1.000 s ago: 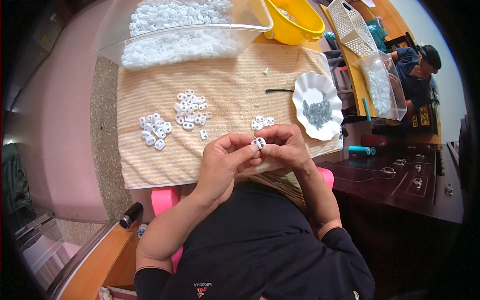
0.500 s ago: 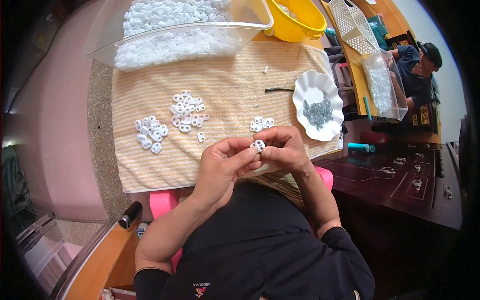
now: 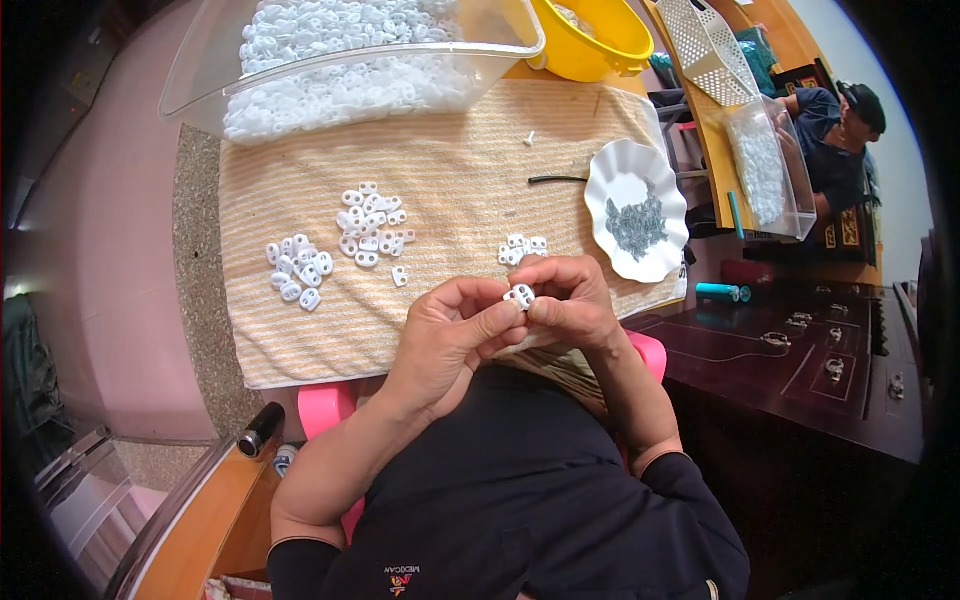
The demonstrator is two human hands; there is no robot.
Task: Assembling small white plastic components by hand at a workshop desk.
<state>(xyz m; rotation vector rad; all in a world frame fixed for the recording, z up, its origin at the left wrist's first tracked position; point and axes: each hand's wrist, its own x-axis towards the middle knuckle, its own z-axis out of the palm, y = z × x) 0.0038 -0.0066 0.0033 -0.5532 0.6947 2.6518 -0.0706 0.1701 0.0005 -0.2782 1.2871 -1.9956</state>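
White two-holed plastic piece (image 3: pixel 522 297), clamped between left fingers (image 3: pixel 496 318) and right fingers (image 3: pixel 547 310), seemed light, stiff, slippery, best pinched at its rim; similar pieces (image 3: pixel 516 242) lay beyond them.

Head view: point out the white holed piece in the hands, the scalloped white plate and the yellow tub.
White holed piece (image 3: pixel 520 297), head view: its exposed face.
Scalloped white plate (image 3: pixel 617 170), head view: its bare upper part.
Yellow tub (image 3: pixel 588 62), head view: its near outer wall.

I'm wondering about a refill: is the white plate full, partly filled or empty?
Partly filled: small grey bits cover the middle and lower part of the plate, while its upper part shows bare white.
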